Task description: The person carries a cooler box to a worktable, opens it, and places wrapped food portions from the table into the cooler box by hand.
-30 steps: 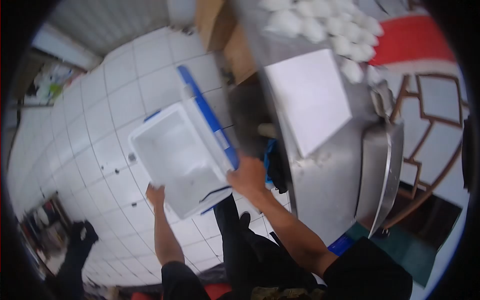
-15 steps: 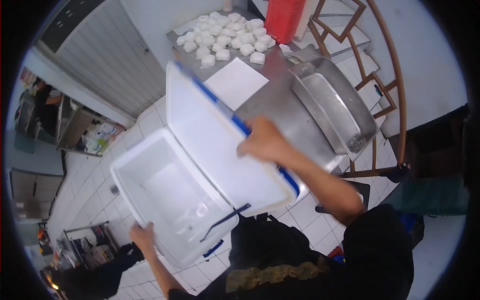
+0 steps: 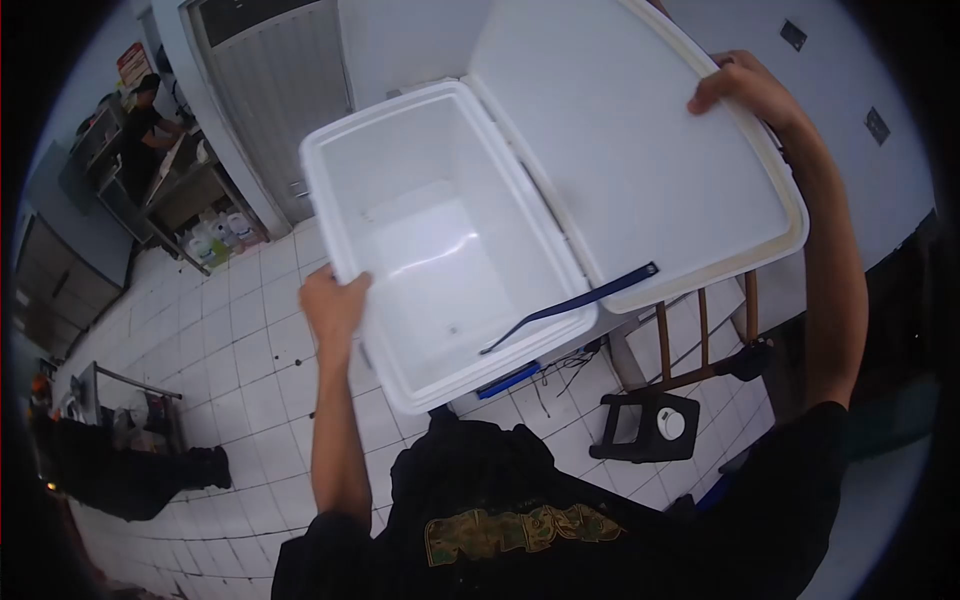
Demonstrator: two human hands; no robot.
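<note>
I hold an empty white cooler box (image 3: 440, 250) up in front of me, its inside facing the camera. Its lid (image 3: 630, 150) hangs open to the right, tied to the box by a dark blue strap (image 3: 570, 305). My left hand (image 3: 335, 305) grips the box's left rim. My right hand (image 3: 745, 90) holds the far edge of the open lid, fingers curled over it. A blue handle (image 3: 508, 380) shows under the box's lower edge.
White floor tiles (image 3: 230, 350) spread to the left. A wooden frame (image 3: 700, 340) and a small black stool (image 3: 645, 425) stand below the lid. Shelves with bottles (image 3: 215, 235) and a person (image 3: 150, 110) are at the far left; another person (image 3: 110, 470) is at lower left.
I have raised the cooler from waist height up to the top of the view. The metal table with white pieces and the tray has dropped out of sight. My right hand now sits at the lid's far edge.
</note>
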